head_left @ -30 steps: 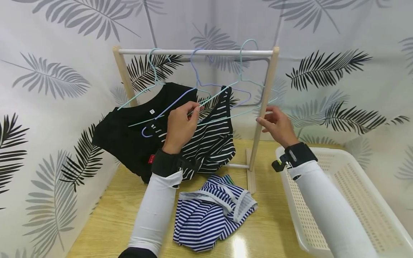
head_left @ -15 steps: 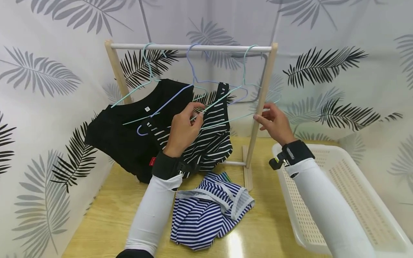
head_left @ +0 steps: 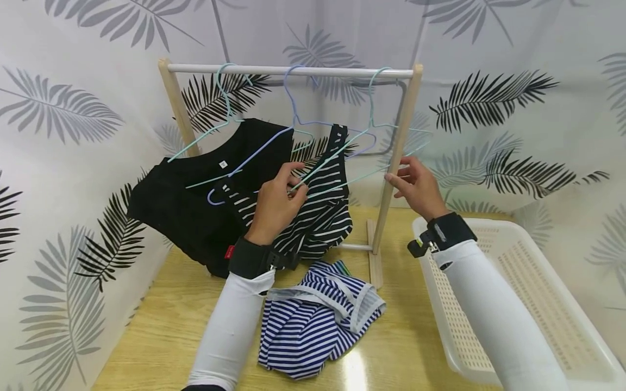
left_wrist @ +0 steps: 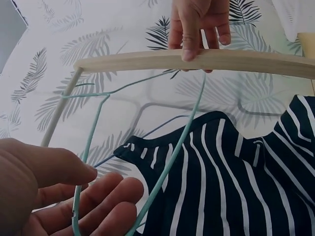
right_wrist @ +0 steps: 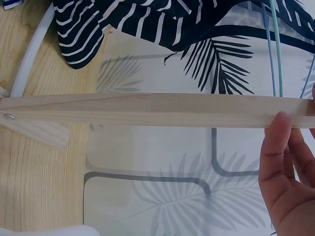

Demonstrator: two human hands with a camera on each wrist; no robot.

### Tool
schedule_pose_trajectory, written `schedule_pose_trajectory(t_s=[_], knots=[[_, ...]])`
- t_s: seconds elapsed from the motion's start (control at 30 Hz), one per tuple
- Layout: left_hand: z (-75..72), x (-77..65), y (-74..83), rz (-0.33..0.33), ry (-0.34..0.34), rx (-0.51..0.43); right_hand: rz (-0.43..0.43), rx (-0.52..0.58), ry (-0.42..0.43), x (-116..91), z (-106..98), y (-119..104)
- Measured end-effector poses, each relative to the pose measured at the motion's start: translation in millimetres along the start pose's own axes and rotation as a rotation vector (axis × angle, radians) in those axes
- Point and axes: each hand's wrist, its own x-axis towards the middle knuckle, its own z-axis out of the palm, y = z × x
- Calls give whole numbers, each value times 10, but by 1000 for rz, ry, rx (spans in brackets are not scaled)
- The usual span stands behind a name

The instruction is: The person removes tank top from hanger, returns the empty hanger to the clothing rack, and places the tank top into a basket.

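In the head view my left hand (head_left: 280, 202) is at the lower left end of a mint-green hanger (head_left: 370, 103) that hooks over the rack's bar. The hanger's wire runs between my thumb and relaxed fingers, with a gap between the fingertips, also visible in the left wrist view. My right hand (head_left: 417, 183) grips the right wooden post (head_left: 390, 187) of the clothes rack, thumb in front and fingers behind; the green hanger's right end sticks out just above. A black top (head_left: 181, 201) and a black-and-white striped garment (head_left: 313, 217) hang from the other hangers to the left.
A crumpled blue-and-white striped garment (head_left: 313, 326) lies on the wooden table (head_left: 156, 315), below the rack. To the right stands a white perforated basket (head_left: 525, 239). A curtain with leaf prints (head_left: 479, 179) encloses the back and sides.
The green hanger's hook has come down onto the bar. My left thumb and index finger have spread apart around its end. The right hand stays at the post.
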Motion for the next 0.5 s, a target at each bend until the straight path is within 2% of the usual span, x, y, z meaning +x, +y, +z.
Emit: schedule_pose_trajectory(t_s=[0.13,0.37,0.5], knots=[[12,-2,-37,9,33,1,3,5,10,-9,2,-18],[-12,-46,-62,-8,52,-11,7,25,13,-21,24,-44],[-25,-95,-72,-17,85,10,13,20,5,-95,24,-222]])
